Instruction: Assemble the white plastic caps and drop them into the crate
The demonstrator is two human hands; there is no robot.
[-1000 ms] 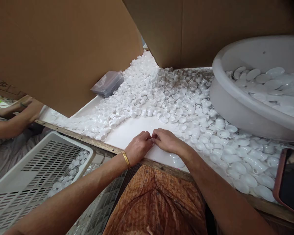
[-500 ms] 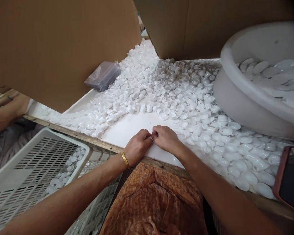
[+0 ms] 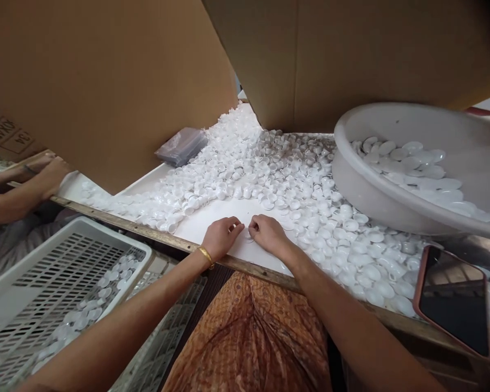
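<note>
My left hand (image 3: 222, 237), with a gold bangle at the wrist, rests at the table's front edge with thumb and fingers pinched together. A short gap away, my right hand (image 3: 267, 234) is closed with its fingers curled in. Whatever either hand holds is too small or too hidden to make out. A small pale piece (image 3: 248, 236) shows between them, low by the right fingers. Beyond the hands, many small glossy white cups (image 3: 228, 163) are heaped on the white tabletop (image 3: 212, 215). Flat, rounded white pieces (image 3: 375, 272) lie to the right.
A large whitish tub (image 3: 363, 185) holding flat white pieces stands at right, near a phone (image 3: 453, 299). Cardboard sheets (image 3: 126, 81) rise behind. A plastic-wrapped packet (image 3: 182, 146) lies at the back. A crate (image 3: 77, 228) with white pieces sits lower left, near another person's arm (image 3: 36, 182).
My hands have drawn slightly apart; before, their fingertips met. The camera view has shifted, bringing more of the tub and the phone into sight.
</note>
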